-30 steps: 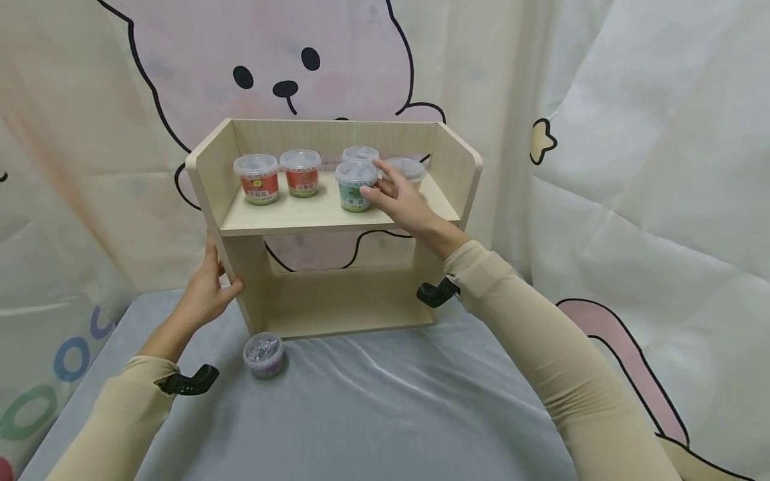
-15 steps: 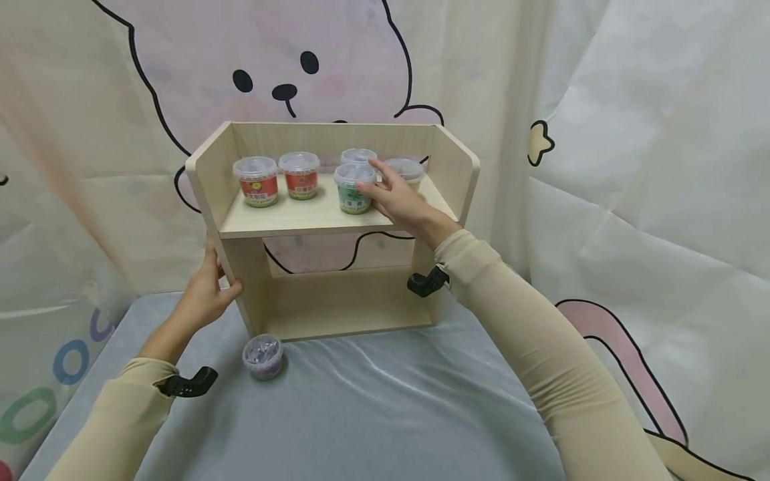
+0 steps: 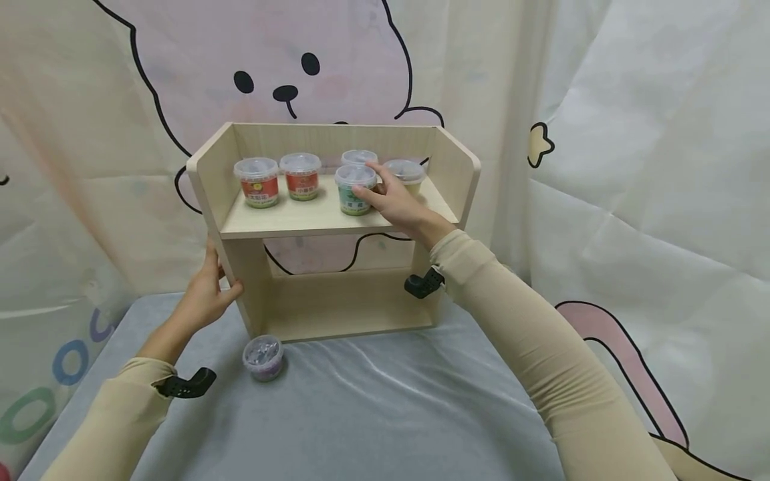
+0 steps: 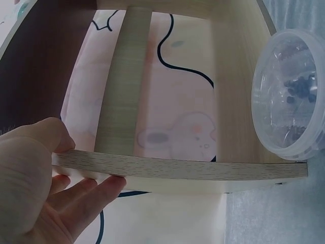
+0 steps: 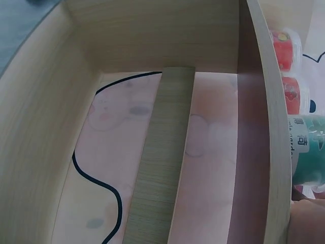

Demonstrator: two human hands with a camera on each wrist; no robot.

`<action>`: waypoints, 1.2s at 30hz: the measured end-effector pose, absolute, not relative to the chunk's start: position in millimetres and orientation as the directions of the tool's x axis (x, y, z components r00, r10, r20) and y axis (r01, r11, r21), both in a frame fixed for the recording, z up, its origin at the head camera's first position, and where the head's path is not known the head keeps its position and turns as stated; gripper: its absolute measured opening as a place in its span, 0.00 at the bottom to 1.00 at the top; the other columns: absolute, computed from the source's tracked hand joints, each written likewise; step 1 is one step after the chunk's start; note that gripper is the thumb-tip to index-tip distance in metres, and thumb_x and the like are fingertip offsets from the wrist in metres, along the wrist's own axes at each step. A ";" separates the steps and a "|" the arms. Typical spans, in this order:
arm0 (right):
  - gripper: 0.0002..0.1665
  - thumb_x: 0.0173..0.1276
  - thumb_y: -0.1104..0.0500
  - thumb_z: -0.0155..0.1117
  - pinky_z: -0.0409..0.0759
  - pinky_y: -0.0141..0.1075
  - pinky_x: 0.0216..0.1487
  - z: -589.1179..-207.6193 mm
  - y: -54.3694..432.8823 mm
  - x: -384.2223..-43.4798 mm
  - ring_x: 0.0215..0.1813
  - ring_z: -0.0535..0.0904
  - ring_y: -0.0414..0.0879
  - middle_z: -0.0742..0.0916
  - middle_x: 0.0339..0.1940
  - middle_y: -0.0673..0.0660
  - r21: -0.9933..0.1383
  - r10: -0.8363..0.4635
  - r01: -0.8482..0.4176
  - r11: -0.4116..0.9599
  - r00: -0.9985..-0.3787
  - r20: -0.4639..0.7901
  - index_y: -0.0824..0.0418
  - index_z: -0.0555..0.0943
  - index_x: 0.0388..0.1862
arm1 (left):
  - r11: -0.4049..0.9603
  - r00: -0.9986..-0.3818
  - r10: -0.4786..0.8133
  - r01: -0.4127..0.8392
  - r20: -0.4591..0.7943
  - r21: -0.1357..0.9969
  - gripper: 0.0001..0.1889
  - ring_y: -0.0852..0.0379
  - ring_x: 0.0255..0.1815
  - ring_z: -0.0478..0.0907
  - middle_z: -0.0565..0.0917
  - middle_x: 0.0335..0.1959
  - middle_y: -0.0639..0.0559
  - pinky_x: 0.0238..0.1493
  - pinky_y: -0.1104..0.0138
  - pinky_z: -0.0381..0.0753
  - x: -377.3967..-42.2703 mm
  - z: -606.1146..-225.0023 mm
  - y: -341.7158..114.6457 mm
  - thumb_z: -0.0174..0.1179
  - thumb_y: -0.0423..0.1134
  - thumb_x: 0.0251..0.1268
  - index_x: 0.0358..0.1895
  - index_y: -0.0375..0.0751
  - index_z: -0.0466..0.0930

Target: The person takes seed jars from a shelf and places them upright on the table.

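A small wooden two-tier shelf (image 3: 327, 227) stands on the cloth-covered table. My left hand (image 3: 203, 294) grips its left side panel; in the left wrist view the thumb lies on one side of the panel's edge (image 4: 177, 168) and the fingers on the other. On the upper tier, my right hand (image 3: 404, 207) holds a clear-lidded tub with a green label (image 3: 353, 194) at its right side, the thumb on the front. Behind it is another tub (image 3: 359, 157), partly hidden. A pale tub (image 3: 406, 170) sits behind the hand, to the right.
Two red-labelled tubs (image 3: 259, 184) stand on the upper tier's left half. A tub with purple contents (image 3: 263, 357) sits on the grey-blue cloth (image 3: 361, 407) by the shelf's lower left front corner. Printed curtains (image 3: 493, 87) hang behind and beside the table.
My right hand has shifted slightly left, its thumb further across the green-labelled tub's front. That tub hardly moves. My left hand stays on the side panel.
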State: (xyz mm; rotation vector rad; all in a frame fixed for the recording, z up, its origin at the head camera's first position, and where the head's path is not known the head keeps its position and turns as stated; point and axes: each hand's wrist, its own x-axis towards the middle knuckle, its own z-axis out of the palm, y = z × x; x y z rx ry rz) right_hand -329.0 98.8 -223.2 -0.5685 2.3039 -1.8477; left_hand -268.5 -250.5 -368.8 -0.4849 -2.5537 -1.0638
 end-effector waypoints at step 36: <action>0.36 0.75 0.62 0.58 0.78 0.49 0.69 -231.0 96.3 -273.8 0.67 0.76 0.52 0.77 0.70 0.65 -0.951 -0.482 -0.296 0.092 -0.849 0.217 0.56 0.61 0.79 | 0.645 -0.867 0.208 0.469 0.452 0.603 0.58 0.14 0.64 0.68 0.59 0.73 0.17 0.54 0.28 0.74 -270.2 -371.1 -252.1 0.56 0.22 0.62 0.81 0.56 0.20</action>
